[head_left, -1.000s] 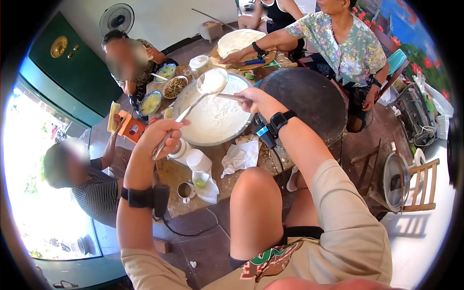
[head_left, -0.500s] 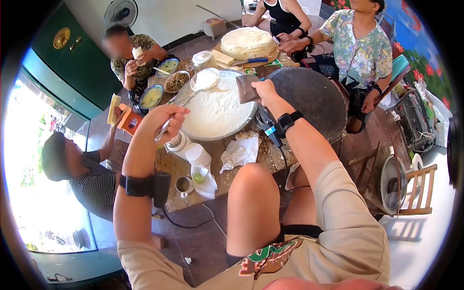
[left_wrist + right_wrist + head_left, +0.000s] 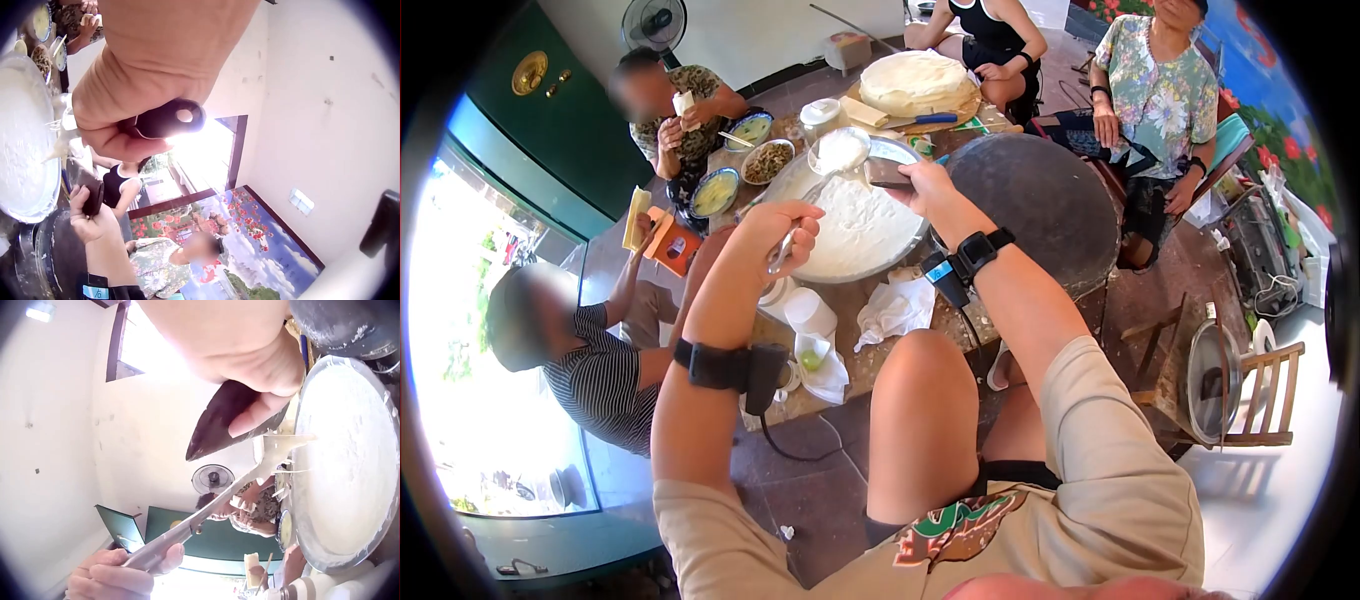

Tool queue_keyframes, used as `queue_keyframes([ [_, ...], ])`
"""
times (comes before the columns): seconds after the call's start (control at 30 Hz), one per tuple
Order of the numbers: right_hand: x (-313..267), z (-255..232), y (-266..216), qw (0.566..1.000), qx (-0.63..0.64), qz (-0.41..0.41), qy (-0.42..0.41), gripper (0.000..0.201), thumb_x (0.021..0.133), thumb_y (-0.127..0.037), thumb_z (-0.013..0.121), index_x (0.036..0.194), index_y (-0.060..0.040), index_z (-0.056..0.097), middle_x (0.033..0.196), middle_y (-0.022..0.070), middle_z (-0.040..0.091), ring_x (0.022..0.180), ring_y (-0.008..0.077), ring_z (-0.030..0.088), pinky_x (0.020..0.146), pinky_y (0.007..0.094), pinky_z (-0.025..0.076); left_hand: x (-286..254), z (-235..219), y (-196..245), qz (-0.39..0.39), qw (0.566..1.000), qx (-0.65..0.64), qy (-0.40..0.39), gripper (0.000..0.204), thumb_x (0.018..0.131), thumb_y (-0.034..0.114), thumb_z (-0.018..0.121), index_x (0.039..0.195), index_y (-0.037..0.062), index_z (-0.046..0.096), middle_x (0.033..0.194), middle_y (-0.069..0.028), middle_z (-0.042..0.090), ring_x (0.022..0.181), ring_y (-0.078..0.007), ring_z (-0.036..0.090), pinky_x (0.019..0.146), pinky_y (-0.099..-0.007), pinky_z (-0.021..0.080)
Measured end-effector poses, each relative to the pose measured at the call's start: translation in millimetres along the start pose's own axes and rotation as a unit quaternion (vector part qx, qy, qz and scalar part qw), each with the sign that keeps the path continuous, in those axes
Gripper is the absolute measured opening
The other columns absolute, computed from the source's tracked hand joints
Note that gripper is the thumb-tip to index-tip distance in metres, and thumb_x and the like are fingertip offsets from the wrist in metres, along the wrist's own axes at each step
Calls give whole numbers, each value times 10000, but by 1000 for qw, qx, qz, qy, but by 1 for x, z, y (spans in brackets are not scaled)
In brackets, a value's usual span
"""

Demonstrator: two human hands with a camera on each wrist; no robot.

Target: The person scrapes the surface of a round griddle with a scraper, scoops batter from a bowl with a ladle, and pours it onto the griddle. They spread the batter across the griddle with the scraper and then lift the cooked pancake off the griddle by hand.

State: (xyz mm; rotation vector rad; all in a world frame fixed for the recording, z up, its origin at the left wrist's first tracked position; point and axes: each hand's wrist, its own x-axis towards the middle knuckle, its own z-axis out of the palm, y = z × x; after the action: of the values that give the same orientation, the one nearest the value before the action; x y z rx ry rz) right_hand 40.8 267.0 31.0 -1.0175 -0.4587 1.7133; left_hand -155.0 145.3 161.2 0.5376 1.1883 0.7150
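My left hand [image 3: 778, 238] grips the metal ladle [image 3: 206, 515] by its handle, whose dark end [image 3: 150, 120] shows in the left wrist view. White batter fills the ladle's bowl [image 3: 840, 150], held over the far side of the large basin [image 3: 918, 236]. Batter [image 3: 347, 456] lies in the basin, and strands hang from the ladle in the right wrist view. My right hand [image 3: 930, 190] pinches a dark flat scraper [image 3: 887, 174] just right of the ladle's bowl. Whether scraper and bowl touch, I cannot tell.
A round black griddle [image 3: 1035, 215] stands right of the basin. Behind are a stack of flat white sheets [image 3: 913, 82], a knife [image 3: 935, 118] and food bowls [image 3: 767, 162]. White cups [image 3: 810, 312] and crumpled paper [image 3: 895, 312] lie nearer. Several people sit around the table.
The scraper swung up clear of the ladle, then came back beside its bowl. My left hand has moved right and up. The person in the floral shirt has drawn an arm back from the stack.
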Motion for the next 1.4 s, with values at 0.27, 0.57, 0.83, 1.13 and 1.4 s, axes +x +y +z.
queue_keyframes([
  [0.27, -2, 18, 15, 996, 66, 51, 8, 202, 890, -3, 432, 1065, 81, 485, 983, 201, 600, 806, 314, 648, 666, 377, 594, 4, 7, -7, 3, 999, -16, -47, 165, 927, 111, 462, 1060, 13, 455, 616, 56, 429, 447, -12, 367, 346, -151, 292],
  [0.57, 19, -3, 38, 997, -62, 51, -3, 172, 868, -22, 497, 1028, 37, 517, 1008, 190, 588, 855, 323, 635, 646, 447, 583, -10, 10, 3, 24, 997, -24, -74, 109, 894, 106, 510, 939, 6, 510, 615, 43, 463, 451, -17, 397, 347, -144, 285],
  [0.83, 25, -49, 15, 962, -261, -57, 47, 377, 781, -102, 643, 1146, -134, 559, 1023, 100, 601, 898, 278, 576, 640, 474, 492, -17, -27, 19, -8, 996, -11, -89, 240, 930, 105, 438, 1135, -19, 454, 572, 33, 439, 410, -31, 367, 317, -158, 297],
  [1.13, 59, -61, -27, 994, -110, -5, -5, 274, 844, -168, 633, 1113, -173, 579, 932, 34, 628, 810, 165, 608, 611, 378, 491, -34, -54, 20, -24, 985, -11, -172, 229, 932, 92, 416, 1121, -36, 444, 579, 37, 404, 411, -25, 349, 312, -158, 288],
  [1.4, 75, -62, -43, 991, -50, 104, -71, 106, 856, -166, 621, 947, -127, 581, 790, 26, 601, 634, 127, 557, 463, 246, 453, -43, -59, 24, -74, 974, -73, -199, 280, 943, 105, 391, 1175, -51, 414, 621, 15, 364, 418, -26, 319, 299, -158, 275],
])
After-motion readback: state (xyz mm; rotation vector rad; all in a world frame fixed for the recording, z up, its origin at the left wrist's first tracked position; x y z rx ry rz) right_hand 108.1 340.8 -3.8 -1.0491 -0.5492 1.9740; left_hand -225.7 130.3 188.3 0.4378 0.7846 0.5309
